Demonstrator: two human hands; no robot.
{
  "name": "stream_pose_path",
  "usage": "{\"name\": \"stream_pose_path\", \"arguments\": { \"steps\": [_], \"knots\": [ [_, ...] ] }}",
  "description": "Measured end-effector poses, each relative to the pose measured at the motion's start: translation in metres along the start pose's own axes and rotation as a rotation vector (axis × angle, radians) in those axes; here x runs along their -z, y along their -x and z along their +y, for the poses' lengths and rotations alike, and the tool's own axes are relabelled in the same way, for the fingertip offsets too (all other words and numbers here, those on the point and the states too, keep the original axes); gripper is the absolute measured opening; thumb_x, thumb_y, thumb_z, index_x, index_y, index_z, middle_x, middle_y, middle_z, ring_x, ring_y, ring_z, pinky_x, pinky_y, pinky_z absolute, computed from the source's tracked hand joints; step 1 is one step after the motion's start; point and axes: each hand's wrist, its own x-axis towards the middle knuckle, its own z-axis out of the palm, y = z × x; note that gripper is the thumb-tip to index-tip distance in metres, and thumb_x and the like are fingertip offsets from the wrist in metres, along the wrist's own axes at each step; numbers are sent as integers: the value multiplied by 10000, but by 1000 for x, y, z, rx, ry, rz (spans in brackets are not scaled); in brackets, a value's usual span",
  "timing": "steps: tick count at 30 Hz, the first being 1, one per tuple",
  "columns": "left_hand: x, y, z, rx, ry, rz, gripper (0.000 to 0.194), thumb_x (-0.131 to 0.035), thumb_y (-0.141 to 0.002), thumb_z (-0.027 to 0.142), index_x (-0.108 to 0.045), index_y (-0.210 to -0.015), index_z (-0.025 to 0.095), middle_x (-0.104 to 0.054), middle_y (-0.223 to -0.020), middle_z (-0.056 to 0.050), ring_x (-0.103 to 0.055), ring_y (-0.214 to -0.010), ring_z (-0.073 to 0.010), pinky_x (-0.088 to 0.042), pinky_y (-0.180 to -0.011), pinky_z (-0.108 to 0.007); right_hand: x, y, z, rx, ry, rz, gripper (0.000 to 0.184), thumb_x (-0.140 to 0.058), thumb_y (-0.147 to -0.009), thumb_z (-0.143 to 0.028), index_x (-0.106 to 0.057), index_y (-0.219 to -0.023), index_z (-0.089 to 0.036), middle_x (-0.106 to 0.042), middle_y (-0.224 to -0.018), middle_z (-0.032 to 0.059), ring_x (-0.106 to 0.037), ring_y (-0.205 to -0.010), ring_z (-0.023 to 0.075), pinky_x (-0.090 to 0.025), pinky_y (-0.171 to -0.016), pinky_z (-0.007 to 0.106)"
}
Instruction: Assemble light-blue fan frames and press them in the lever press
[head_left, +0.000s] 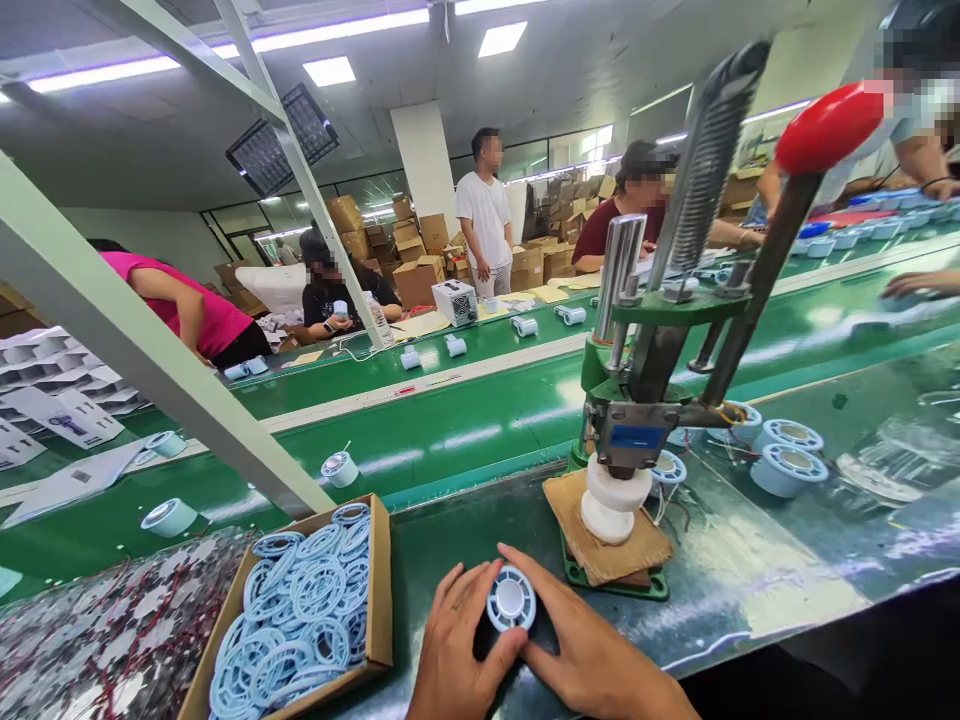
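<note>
My left hand (450, 650) and my right hand (585, 655) meet at the bottom centre, both pinching a small round pale-blue fan part (511, 600) with a white hub, held just above the bench. Fingers of each hand curl round its rim. A cardboard box (379, 590) full of pale-blue ring grilles (300, 610) lies just left of my left hand. A green hand press (645, 390) with a red knob lever (829, 125) stands behind my right hand, its white head (615, 500) resting on a cardboard pad (607, 545).
Several assembled blue fan parts (787, 455) sit right of the press. A green conveyor belt (465, 420) runs behind, carrying scattered blue parts. A white slanted frame bar (150, 350) crosses the left. Other people work across the belt, with stacked cartons behind.
</note>
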Motion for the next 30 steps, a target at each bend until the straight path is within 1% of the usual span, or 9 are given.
{"name": "stream_pose_path", "arguments": {
  "steps": [6,9,11,14,16,18,23,26,30],
  "knots": [
    [-23,7,-3,58,61,246,534,-618,-916,536,-581,-1421,367,-730,-1288,-23,-678,-1207,-288,-505,-1129,-473,44,26,-44,-56,151,8,924,-730,-800,-215,-290,-1605,-326,-399,-1609,41,-427,-1464,321,-408,-1217,473],
    [-25,-2,6,113,165,259,532,-681,-846,614,-691,-1291,323,-757,-1223,-36,-713,-1123,-283,-578,-1029,-412,89,47,-89,130,161,104,688,-760,-839,-241,-527,-1464,-410,-620,-1425,1,-620,-1292,288,-558,-1091,404],
    [-25,-16,19,172,231,259,558,-690,-822,651,-717,-1253,299,-763,-1206,-40,-726,-1088,-281,-596,-991,-399,122,50,-123,395,138,380,405,-693,-904,-225,-682,-1275,-388,-745,-1196,2,-713,-1122,251,-634,-946,371],
    [-27,-46,46,245,323,227,581,-670,-845,641,-704,-1278,255,-754,-1234,-52,-721,-1112,-276,-589,-999,-390,177,29,-168,727,126,1064,244,-610,-938,-175,-736,-1083,-325,-743,-1035,11,-719,-998,226,-622,-902,418],
    [-30,-68,63,243,369,193,600,-672,-855,613,-681,-1312,226,-738,-1271,-64,-707,-1150,-277,-570,-1031,-396,216,2,-189,774,257,1430,222,-611,-937,-189,-713,-1107,-289,-685,-1148,47,-653,-1127,238,-558,-1014,469],
    [-35,-89,77,217,395,168,612,-687,-854,577,-656,-1345,213,-724,-1297,-69,-689,-1185,-281,-546,-1063,-408,254,-26,-203,693,427,1595,250,-611,-940,-224,-669,-1183,-234,-610,-1289,101,-557,-1261,263,-484,-1096,508],
    [-43,-128,99,149,439,116,554,-715,-863,492,-651,-1348,233,-729,-1287,-61,-694,-1167,-280,-555,-1025,-401,309,-66,-214,365,249,1283,312,-456,-1026,-302,-710,-950,-140,-690,-774,61,-698,-753,193,-610,-762,379],
    [-45,-141,108,86,436,86,505,-746,-849,460,-667,-1318,292,-768,-1196,-28,-728,-1060,-269,-578,-943,-375,308,-68,-210,392,138,1261,311,-445,-1022,-258,-717,-924,-142,-609,-573,-6,-640,-492,151,-552,-528,278],
    [-53,-145,111,98,390,118,482,-764,-835,477,-686,-1280,310,-775,-1148,-28,-714,-1044,-288,-558,-925,-398,299,-65,-204,462,158,1303,252,-470,-1007,-203,-714,-961,-159,-597,-566,-32,-631,-465,137,-537,-502,257]
  ]
}}
